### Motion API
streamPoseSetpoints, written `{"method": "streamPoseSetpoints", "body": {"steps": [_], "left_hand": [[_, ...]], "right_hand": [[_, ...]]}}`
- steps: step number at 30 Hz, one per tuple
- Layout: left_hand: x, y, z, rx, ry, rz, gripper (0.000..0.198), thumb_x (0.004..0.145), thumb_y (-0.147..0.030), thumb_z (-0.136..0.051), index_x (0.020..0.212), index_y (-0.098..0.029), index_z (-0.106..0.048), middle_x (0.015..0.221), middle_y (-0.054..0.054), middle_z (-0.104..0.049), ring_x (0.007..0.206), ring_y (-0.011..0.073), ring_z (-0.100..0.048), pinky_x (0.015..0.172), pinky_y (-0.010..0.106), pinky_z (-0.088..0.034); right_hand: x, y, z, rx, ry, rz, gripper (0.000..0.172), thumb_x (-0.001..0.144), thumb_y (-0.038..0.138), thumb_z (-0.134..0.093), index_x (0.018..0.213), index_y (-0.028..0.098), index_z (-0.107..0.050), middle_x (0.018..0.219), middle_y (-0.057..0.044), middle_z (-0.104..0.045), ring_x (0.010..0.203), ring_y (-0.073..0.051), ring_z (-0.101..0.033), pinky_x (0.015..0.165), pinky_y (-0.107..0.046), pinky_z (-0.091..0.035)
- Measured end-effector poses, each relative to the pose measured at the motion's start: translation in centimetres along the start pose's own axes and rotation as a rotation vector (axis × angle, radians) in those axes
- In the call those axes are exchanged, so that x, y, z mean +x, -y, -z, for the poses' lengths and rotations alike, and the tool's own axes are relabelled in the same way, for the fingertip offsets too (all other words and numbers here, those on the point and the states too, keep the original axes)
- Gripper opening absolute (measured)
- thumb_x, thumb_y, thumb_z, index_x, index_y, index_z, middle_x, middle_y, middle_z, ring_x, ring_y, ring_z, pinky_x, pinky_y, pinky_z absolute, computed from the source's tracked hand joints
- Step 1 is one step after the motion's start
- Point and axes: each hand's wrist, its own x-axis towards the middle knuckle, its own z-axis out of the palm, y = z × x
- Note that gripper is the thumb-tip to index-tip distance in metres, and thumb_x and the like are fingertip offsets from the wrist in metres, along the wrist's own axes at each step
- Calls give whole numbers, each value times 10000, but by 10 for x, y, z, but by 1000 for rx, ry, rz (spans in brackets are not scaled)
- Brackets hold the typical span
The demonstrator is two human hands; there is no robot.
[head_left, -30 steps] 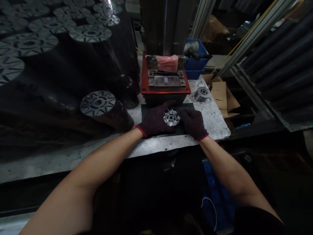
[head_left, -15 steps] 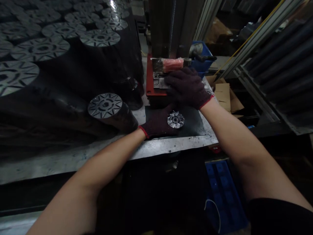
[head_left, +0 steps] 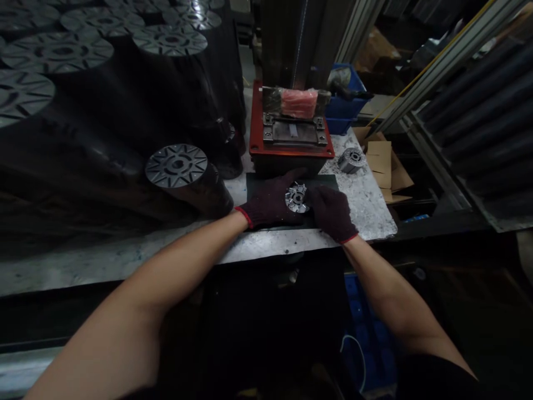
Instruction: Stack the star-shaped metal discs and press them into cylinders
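Observation:
A small round metal part with radial slots (head_left: 296,198) rests on a dark mat (head_left: 327,181) at the bench's front edge. My left hand (head_left: 268,203), in a dark glove with a red cuff, cups the part from the left with its thumb stretched up. My right hand (head_left: 333,213), gloved the same, has curled fingers pressed against the part's right side. Both hands hold it between them. Just behind stands a red-based press fixture (head_left: 291,139) with a metal plate and a red-wrapped block.
A second small metal part (head_left: 351,160) lies on the speckled bench top (head_left: 366,205) to the right. Tall black stacks topped by star-patterned discs (head_left: 176,165) crowd the left. Cardboard pieces (head_left: 385,161), a blue bin (head_left: 345,111) and metal racks fill the right.
My right hand has come back from the press fixture down to the part on the mat. My left hand stayed on the part.

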Motion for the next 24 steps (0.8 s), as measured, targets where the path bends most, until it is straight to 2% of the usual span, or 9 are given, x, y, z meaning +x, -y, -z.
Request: {"method": "streamPoseSetpoints", "body": {"steps": [4, 6, 9, 11, 14, 17, 19, 21, 24], "left_hand": [[0, 4, -2, 9, -12, -27, 1200, 701, -498, -992, 1743, -218, -468, 1653, 115, -650, 1466, 407, -668, 1279, 544, -533], [-1, 4, -2, 3, -10, -12, 1224, 688, -493, -1015, 1750, -237, -462, 1644, 120, -657, 1456, 404, -677, 1277, 542, -534], [-1, -1, 0, -17, -7, 9, 1390, 569, -462, -1106, 1762, -230, -433, 1643, 141, -654, 1468, 416, -664, 1272, 541, -535], [-2, -8, 3, -22, -13, 6, 1408, 518, -439, -1135, 1736, -227, -461, 1647, 137, -652, 1482, 420, -648, 1265, 543, -537], [-2, -13, 7, -2, -1, 41, 1190, 621, -479, -1093, 1644, -200, -554, 1570, 118, -712, 1404, 413, -695, 1210, 539, -572], [-3, -9, 9, 16, 33, 71, 1183, 666, -472, -1055, 1678, -184, -515, 1507, 125, -746, 1324, 412, -736, 1143, 527, -610], [-3, -3, 9, 5, 56, 53, 1267, 669, -458, -1048, 1745, -201, -432, 1528, 132, -734, 1332, 408, -738, 1140, 522, -613], [-4, 0, 8, -10, 59, 40, 1345, 638, -498, -1069, 1767, -200, -400, 1593, 157, -690, 1408, 421, -698, 1200, 540, -577], [-4, 1, 7, -24, 13, 30, 1447, 511, -533, -1129, 1744, -210, -444, 1694, 178, -599, 1533, 447, -593, 1302, 576, -483]], "right_hand": [[-6, 3, 9, -150, 60, 166, 461, 1172, 411, -422, 933, 285, -796, 906, -68, -769, 947, -285, -780, 909, -495, -690], [-13, 5, 18, -229, 77, 238, 421, 1161, 355, -437, 1004, 286, -821, 953, -78, -767, 992, -292, -771, 949, -496, -692], [-9, 7, 36, -272, 65, 286, 409, 1162, 358, -429, 1292, 282, -809, 1177, -100, -780, 1111, -312, -763, 991, -502, -679], [14, 11, 46, -287, 47, 369, 433, 1162, 394, -454, 1480, 274, -724, 1352, -107, -761, 1222, -323, -750, 1078, -522, -641], [76, 16, 50, -316, 12, 471, 532, 1126, 501, -583, 1591, 249, -638, 1594, -127, -677, 1421, -375, -663, 1198, -580, -547], [138, 14, 42, -334, 116, 544, 578, 1114, 614, -579, 1538, 236, -685, 1618, -125, -668, 1495, -391, -592, 1256, -636, -458], [156, 10, 36, -297, 163, 561, 558, 1131, 641, -519, 1435, 237, -756, 1536, -113, -723, 1476, -366, -605, 1269, -626, -440], [150, 6, 31, -218, 111, 473, 531, 1137, 638, -493, 1304, 248, -812, 1404, -108, -780, 1401, -335, -657, 1250, -594, -473], [105, 6, 24, 24, -214, 162, 536, 1126, 652, -473, 1072, 256, -830, 1117, -104, -810, 1169, -303, -742, 1101, -540, -586]]}}
